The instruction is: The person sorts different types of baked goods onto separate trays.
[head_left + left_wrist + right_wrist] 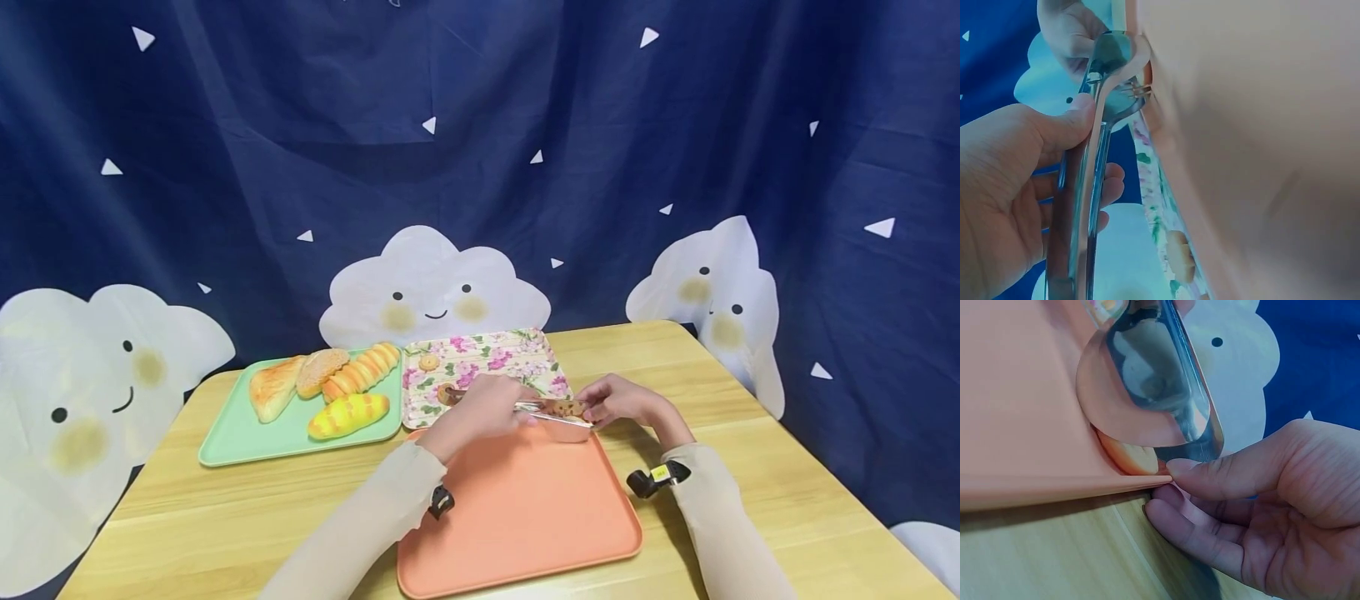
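Observation:
My left hand (pixel 486 406) holds a pair of shiny metal tongs (pixel 1079 194), thumb on one arm and fingers round the other. The tongs' broad ends lie over the far right corner of the orange tray (pixel 517 508). At that corner my right hand (pixel 1260 494) pinches the tray's rim, thumb above and fingers below. Under the tongs in the right wrist view shows part of a golden-brown bread-like piece (pixel 1129 455). Brown, dark-spotted food (pixel 564 407) appears beside the tongs in the head view; my left hand hides part of that area.
Behind the orange tray lies a floral tray (pixel 517 346) with a small round biscuit (pixel 429 362). A green tray (pixel 247 442) on the left bears several breads, including a yellow one (pixel 348 416). A blue curtain (pixel 480 183) hangs behind the wooden table (pixel 787 492).

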The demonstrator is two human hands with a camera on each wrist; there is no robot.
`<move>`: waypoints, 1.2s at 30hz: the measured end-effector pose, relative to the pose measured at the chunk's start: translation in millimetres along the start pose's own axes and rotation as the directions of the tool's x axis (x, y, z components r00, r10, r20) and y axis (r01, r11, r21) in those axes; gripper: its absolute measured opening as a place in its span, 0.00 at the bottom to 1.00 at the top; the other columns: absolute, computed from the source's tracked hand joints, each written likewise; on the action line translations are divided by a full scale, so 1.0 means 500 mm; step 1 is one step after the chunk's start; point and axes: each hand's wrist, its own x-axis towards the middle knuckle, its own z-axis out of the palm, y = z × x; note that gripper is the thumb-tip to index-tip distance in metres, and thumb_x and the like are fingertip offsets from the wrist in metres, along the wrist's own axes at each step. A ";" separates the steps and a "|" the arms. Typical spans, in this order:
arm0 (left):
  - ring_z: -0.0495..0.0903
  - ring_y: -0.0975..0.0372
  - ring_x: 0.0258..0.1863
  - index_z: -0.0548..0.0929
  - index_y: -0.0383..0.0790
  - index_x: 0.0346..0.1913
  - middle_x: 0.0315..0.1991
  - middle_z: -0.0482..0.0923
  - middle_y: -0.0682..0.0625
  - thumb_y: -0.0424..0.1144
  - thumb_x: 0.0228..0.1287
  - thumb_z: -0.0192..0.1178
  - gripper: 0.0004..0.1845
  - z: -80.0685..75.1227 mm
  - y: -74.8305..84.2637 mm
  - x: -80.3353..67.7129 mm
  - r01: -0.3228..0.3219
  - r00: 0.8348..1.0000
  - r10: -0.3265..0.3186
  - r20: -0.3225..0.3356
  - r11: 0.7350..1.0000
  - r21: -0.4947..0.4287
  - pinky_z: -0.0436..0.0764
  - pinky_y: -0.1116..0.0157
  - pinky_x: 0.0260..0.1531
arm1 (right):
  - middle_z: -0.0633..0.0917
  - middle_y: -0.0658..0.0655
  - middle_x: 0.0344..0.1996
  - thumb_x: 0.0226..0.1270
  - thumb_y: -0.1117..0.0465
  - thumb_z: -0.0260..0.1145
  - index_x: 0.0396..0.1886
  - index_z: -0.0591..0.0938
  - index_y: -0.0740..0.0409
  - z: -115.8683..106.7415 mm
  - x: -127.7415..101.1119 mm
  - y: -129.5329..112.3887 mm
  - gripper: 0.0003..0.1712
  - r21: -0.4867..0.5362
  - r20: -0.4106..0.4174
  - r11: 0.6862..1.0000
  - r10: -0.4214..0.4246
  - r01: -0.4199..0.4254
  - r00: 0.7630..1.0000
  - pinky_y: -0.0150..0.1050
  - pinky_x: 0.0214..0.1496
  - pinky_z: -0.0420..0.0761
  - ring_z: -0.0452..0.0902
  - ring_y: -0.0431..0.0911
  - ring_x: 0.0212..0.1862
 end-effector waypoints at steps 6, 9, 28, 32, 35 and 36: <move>0.71 0.67 0.24 0.89 0.58 0.50 0.24 0.79 0.60 0.55 0.65 0.68 0.14 0.003 -0.010 -0.013 -0.013 1.000 0.013 -0.002 1.000 0.028 0.63 0.68 0.20 | 0.86 0.55 0.37 0.65 0.74 0.63 0.54 0.81 0.77 -0.002 0.003 0.002 0.18 -0.017 0.019 1.000 -0.004 0.005 1.000 0.47 0.46 0.88 0.82 0.40 0.37; 0.67 0.67 0.22 0.89 0.57 0.53 0.21 0.74 0.59 0.56 0.65 0.68 0.16 0.002 -0.013 -0.026 -0.004 1.000 0.003 0.009 1.000 0.031 0.60 0.69 0.18 | 0.85 0.53 0.35 0.65 0.74 0.63 0.54 0.82 0.76 -0.002 0.004 0.002 0.18 -0.025 0.033 1.000 -0.007 0.007 0.999 0.46 0.46 0.87 0.80 0.40 0.37; 0.73 0.66 0.25 0.87 0.51 0.53 0.37 0.88 0.54 0.54 0.65 0.68 0.18 -0.002 -0.040 -0.102 -0.022 0.998 0.019 -0.060 0.999 -0.042 0.67 0.68 0.22 | 0.84 0.51 0.31 0.65 0.73 0.64 0.53 0.83 0.75 -0.008 0.003 0.004 0.17 -0.027 0.042 1.000 -0.006 0.008 0.999 0.43 0.44 0.87 0.80 0.41 0.36; 0.77 0.65 0.27 0.87 0.49 0.56 0.43 0.89 0.54 0.53 0.65 0.68 0.20 -0.008 -0.044 -0.111 -0.016 0.998 0.011 -0.065 0.997 -0.072 0.71 0.67 0.25 | 0.84 0.50 0.31 0.64 0.73 0.64 0.53 0.83 0.75 -0.008 0.004 0.005 0.18 -0.030 0.040 1.000 -0.002 0.004 0.999 0.44 0.45 0.87 0.80 0.41 0.37; 0.78 0.66 0.28 0.86 0.47 0.58 0.45 0.90 0.54 0.52 0.66 0.68 0.22 -0.014 -0.047 -0.120 0.002 0.998 -0.008 -0.067 0.996 -0.089 0.73 0.67 0.28 | 0.84 0.50 0.32 0.64 0.73 0.64 0.53 0.83 0.75 -0.007 0.005 0.006 0.18 -0.028 0.042 1.000 -0.002 0.003 0.999 0.43 0.45 0.87 0.80 0.41 0.37; 0.77 0.67 0.27 0.86 0.48 0.59 0.46 0.90 0.54 0.52 0.66 0.67 0.22 -0.017 -0.048 -0.123 0.014 0.997 -0.020 -0.070 0.995 -0.094 0.72 0.67 0.27 | 0.84 0.50 0.32 0.65 0.73 0.64 0.53 0.83 0.75 -0.007 0.005 0.006 0.18 -0.025 0.044 1.000 0.000 0.002 0.999 0.43 0.45 0.87 0.80 0.41 0.37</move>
